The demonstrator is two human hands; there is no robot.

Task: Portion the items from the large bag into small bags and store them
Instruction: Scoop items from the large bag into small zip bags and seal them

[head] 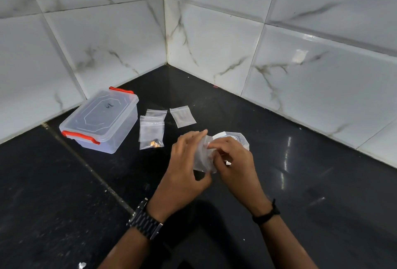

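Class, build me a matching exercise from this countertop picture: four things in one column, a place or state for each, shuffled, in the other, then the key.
Things
1. storage box
2. lone small bag
3. front small bag
4. large bag

States
A. held in both hands
B. lid on, orange clasps
C. lying flat, looks empty
D. small golden pieces in its bottom corner

Pairs: 1-B, 2-C, 3-D, 4-A

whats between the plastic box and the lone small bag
Head view: a small pile of zip bags lies between the box and the lone bag, the front one holding small brownish bits.
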